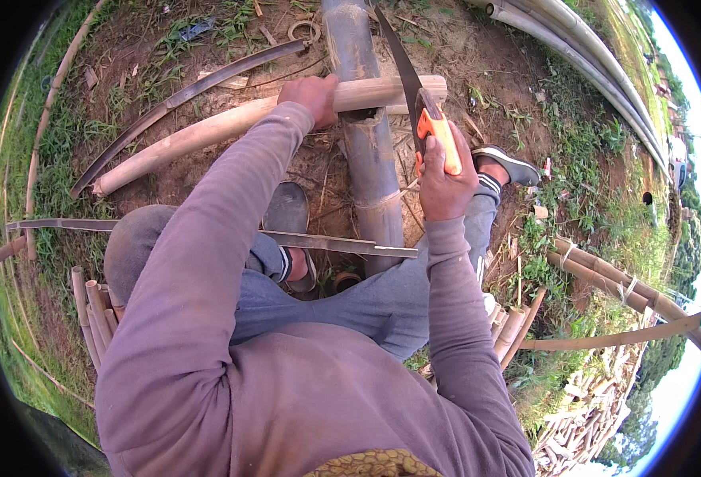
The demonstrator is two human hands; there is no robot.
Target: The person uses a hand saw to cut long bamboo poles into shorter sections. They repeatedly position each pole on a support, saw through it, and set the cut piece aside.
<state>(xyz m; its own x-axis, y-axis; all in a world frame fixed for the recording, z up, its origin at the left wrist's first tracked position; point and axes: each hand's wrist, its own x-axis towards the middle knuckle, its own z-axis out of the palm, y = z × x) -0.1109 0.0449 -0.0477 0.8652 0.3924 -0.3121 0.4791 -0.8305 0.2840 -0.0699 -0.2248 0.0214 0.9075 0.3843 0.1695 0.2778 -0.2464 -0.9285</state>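
Bamboo pole (207, 131), pale, lay crosswise over a thick upright-running bamboo trunk (370, 151), its cut end (438, 86) jutting just past the trunk's right edge. Left hand (312, 97), grip closed around the pole just left of the trunk. Right hand (444, 181), grip closed on the orange handle of a curved pruning saw (410, 79); blade crossed the pole near its end, tip pointing away from the person. Dark split strip (183, 97) lay beside the pole on the far side. Flat strip (334, 243) rested across the knees. Shoes (509, 163) stood either side of the trunk. Bare soil lay open beyond the pole; grass and stacked poles (581, 48) edged the right.
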